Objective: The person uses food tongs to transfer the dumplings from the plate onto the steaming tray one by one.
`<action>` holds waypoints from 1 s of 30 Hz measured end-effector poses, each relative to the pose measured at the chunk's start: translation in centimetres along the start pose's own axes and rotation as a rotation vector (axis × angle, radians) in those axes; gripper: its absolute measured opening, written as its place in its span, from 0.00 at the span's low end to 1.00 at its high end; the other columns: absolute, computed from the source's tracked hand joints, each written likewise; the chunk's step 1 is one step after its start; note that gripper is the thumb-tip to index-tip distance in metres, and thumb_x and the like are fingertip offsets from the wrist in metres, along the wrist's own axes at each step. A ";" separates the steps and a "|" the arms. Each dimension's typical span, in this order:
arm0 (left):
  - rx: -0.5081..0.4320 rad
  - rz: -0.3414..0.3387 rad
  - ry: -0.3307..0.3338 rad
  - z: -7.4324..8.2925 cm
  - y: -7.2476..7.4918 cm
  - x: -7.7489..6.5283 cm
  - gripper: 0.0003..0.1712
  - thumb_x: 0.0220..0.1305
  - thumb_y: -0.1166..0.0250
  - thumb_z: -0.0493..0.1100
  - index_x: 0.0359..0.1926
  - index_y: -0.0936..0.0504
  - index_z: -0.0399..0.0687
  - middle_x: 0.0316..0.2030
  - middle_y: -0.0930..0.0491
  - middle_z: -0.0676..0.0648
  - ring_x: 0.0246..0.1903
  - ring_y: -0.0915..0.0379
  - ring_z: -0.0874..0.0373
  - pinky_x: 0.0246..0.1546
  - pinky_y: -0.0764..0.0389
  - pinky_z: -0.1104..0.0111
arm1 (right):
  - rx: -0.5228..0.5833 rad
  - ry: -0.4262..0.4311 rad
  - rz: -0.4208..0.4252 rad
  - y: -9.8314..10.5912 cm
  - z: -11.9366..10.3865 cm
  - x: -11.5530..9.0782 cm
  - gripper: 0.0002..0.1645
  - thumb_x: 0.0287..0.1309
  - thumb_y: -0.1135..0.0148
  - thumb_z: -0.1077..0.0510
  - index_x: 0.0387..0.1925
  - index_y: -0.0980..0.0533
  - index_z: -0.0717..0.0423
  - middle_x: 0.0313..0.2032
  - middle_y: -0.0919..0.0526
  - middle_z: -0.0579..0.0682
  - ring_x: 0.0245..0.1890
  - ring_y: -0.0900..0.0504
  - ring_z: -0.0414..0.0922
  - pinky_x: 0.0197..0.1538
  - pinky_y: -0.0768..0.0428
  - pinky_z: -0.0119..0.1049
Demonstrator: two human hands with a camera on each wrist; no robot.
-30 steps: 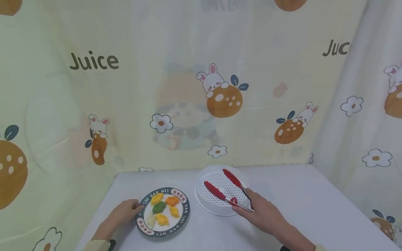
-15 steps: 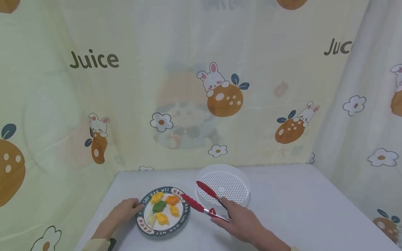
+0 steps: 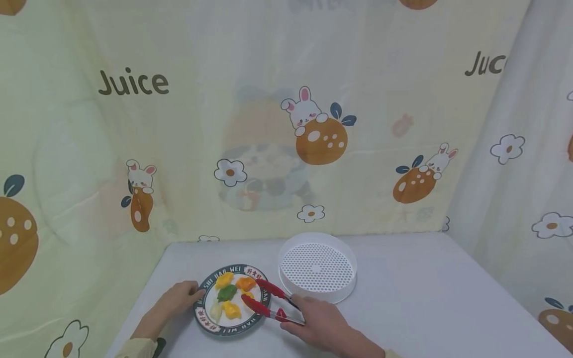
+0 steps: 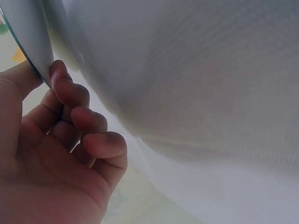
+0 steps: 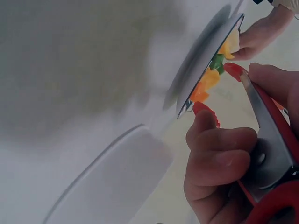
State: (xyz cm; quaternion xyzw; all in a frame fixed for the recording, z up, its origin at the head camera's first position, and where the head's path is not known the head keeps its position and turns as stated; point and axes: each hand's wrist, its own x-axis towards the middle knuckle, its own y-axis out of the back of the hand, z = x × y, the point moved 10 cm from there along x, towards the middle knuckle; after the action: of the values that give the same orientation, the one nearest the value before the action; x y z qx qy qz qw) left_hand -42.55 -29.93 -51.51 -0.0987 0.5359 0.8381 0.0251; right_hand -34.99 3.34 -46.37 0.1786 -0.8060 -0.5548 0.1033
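Note:
My left hand (image 3: 179, 298) pinches the left rim of a round plate (image 3: 237, 329) with a dark lettered border; the left wrist view shows thumb and index finger (image 4: 60, 70) on that rim. Several dumplings lie on the plate: yellow ones (image 3: 231, 310), an orange one (image 3: 245, 284), a green one (image 3: 227, 293) and a pale one (image 3: 216, 312). My right hand (image 3: 318, 320) grips metal tongs (image 3: 257, 306) with red tips. The tips stand spread over the plate's right side, around a yellow dumpling (image 3: 247, 295) partly hidden by them. In the right wrist view, fingers curl round the tongs (image 5: 257, 109).
A white round steamer tray (image 3: 315, 268) with a perforated bottom stands behind and right of the plate. The white tabletop (image 3: 403, 283) ends at a curtain (image 3: 367, 199) printed with rabbits and oranges at the back. Another curtain face runs along the right.
My right hand has carried the tongs from over the steamer tray leftward to the plate, tips spread throughout. My left hand has stayed on the plate's rim.

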 end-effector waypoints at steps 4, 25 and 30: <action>0.008 0.006 -0.012 0.1 0.1 0.0 0.13 0.70 0.38 0.49 0.33 0.21 0.45 0.26 0.25 0.49 0.29 0.31 0.57 0.31 0.28 0.66 | -0.017 -0.008 -0.014 -0.4 -0.8 0.3 0.40 0.55 0.35 0.28 0.60 0.25 0.48 0.26 0.29 0.42 0.24 0.31 0.38 0.27 0.33 0.32; 0.009 0.005 -0.022 0.1 0.2 0.0 0.13 0.70 0.37 0.50 0.33 0.21 0.46 0.26 0.25 0.49 0.29 0.31 0.57 0.31 0.28 0.65 | -0.140 0.011 0.002 -0.1 -2.6 0.7 0.28 0.56 0.32 0.34 0.51 0.21 0.46 0.22 0.30 0.40 0.21 0.33 0.39 0.25 0.37 0.31; 0.011 0.008 -0.024 0.1 0.1 0.0 0.13 0.70 0.37 0.50 0.32 0.22 0.46 0.25 0.25 0.49 0.28 0.31 0.57 0.31 0.28 0.66 | -0.146 0.006 0.004 -0.2 -2.5 0.6 0.27 0.56 0.32 0.34 0.50 0.21 0.44 0.22 0.30 0.40 0.21 0.33 0.39 0.25 0.37 0.31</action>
State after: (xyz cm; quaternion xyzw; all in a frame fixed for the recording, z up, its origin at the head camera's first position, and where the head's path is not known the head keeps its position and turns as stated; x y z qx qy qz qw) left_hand -42.61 -29.92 -51.37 -0.0863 0.5406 0.8363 0.0290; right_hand -34.57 0.92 -45.71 0.1707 -0.7633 -0.6115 0.1196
